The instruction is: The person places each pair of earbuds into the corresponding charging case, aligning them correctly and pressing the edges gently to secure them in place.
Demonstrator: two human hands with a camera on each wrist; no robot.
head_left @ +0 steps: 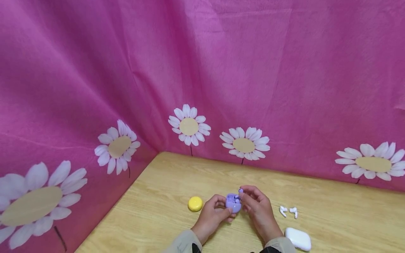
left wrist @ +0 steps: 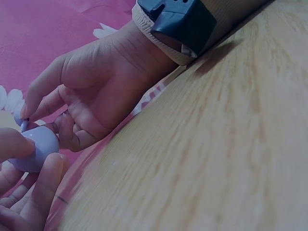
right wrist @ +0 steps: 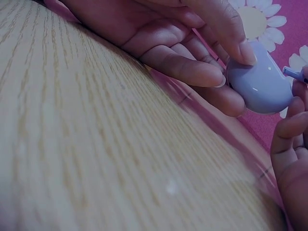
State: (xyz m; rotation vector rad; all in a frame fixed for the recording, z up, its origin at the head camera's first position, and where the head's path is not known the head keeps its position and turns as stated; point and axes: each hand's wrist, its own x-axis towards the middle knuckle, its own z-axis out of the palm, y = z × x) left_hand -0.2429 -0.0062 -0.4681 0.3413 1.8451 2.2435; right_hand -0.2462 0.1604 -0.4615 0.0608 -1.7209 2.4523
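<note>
My left hand (head_left: 211, 215) grips a purple earbud case (head_left: 233, 207), its thumb pressed on the front, as the right wrist view shows. The case's lid is up, and a purple earbud shows inside it in the head view. Just above the right side of the case, my right hand (head_left: 258, 209) pinches another purple earbud (head_left: 241, 190) between thumb and index finger. In the right wrist view, the stem of this earbud (right wrist: 292, 73) points toward the case (right wrist: 262, 79). The remaining fingers of my right hand (left wrist: 103, 79) curl loosely beside the case.
A round yellow case (head_left: 195, 203) lies left of my hands on the wooden table (head_left: 158, 203). To the right are two white earbuds (head_left: 293, 212) and, nearer, a closed white earbud case (head_left: 298, 239). A pink curtain (head_left: 240, 70) with daisies borders the table behind and at left.
</note>
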